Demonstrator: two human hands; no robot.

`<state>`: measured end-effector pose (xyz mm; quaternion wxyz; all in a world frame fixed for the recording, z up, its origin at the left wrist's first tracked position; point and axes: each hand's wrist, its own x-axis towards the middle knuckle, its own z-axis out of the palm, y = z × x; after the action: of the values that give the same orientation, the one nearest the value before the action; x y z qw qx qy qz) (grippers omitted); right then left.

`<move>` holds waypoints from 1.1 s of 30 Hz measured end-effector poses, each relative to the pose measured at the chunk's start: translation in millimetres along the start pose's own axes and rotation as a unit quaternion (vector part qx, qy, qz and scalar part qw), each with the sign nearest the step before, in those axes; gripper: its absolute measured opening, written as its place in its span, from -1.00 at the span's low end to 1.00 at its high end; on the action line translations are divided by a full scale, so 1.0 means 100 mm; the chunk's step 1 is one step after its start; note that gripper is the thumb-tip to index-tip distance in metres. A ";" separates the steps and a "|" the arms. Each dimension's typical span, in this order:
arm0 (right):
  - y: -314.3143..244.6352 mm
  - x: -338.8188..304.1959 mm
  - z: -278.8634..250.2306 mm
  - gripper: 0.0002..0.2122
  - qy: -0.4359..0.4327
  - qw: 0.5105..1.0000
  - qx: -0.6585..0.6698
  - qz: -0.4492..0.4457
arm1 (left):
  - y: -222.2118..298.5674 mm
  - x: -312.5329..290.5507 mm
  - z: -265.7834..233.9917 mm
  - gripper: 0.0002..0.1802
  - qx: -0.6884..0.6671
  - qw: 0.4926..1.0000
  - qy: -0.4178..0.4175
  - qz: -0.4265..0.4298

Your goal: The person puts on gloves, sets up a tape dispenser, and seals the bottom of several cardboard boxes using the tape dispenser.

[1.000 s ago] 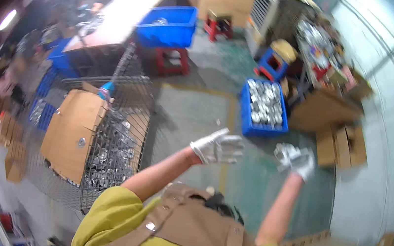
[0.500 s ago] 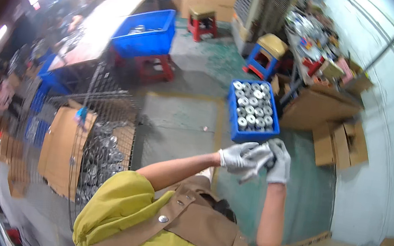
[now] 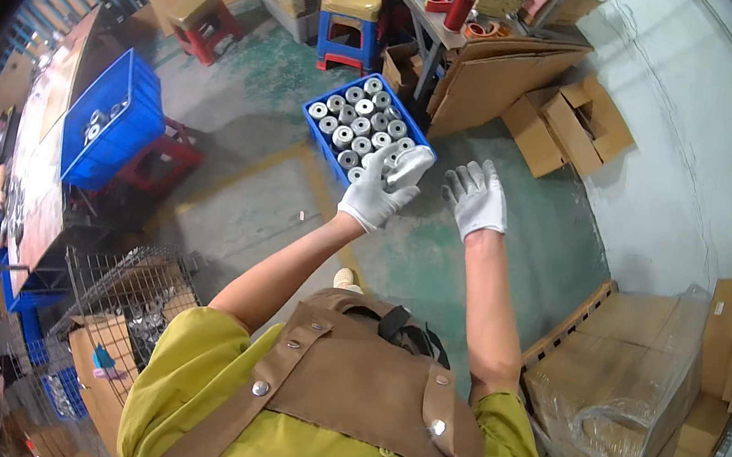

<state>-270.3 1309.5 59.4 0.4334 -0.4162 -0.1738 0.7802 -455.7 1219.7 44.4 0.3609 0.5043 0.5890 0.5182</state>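
My left hand (image 3: 375,198), in a white glove, is over the near edge of a blue plastic crate (image 3: 324,151). Between its thumb and fingers is a soft white cloth-like bundle (image 3: 411,168), perhaps a folded glove; its exact kind is unclear. To the right, my right hand (image 3: 479,199), also white-gloved, is open with its fingers spread and nothing in it. Short metal cylinders (image 3: 361,126) with a hole in each end stand packed upright in rows inside the crate. My left hand and the bundle hide some of those at the near corner.
Behind the crate is a blue stool (image 3: 348,27). A cluttered table (image 3: 414,4) and leaning cardboard (image 3: 496,79) stand beyond it. Left are another blue crate (image 3: 116,126) on a red stool and a wire cage (image 3: 131,290). A wrapped carton (image 3: 614,381) stands at right.
My hands have come apart, the right one opening, while the white bundle stays with the left. The view has turned right, so the crate now appears further left and nearer to my hands.
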 end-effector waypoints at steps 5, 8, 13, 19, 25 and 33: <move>-0.07 0.59 -0.07 -0.29 0.083 0.997 -0.004 0.005 | 0.28 0.33 0.25 -0.33 0.115 0.977 -0.013 0.178; -0.17 0.88 -0.02 -0.58 0.123 0.992 0.009 -0.023 | 0.50 0.55 0.42 -0.62 0.154 0.950 -0.058 0.266; -0.43 1.23 -0.02 -0.80 0.074 0.997 0.016 0.010 | 0.34 0.95 0.86 -0.72 0.180 0.959 -0.096 0.198; -0.92 1.62 -0.33 -0.56 0.026 0.995 -0.076 0.059 | 0.19 1.49 1.40 -0.84 0.046 0.969 -0.106 0.217; -1.33 1.97 -0.78 -0.69 -0.007 0.998 -0.016 0.067 | -0.07 1.81 1.96 -0.79 -0.210 0.951 -0.192 -0.125; -1.34 2.04 -0.94 -0.66 -0.183 0.966 -0.130 0.131 | -0.71 2.43 2.32 -0.64 -0.265 0.909 0.104 -0.304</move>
<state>-180.6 1544.2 -13.6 0.2308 -0.3385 -0.2941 0.8635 -307.6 1515.3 -47.8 0.5582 0.1302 0.5886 0.5702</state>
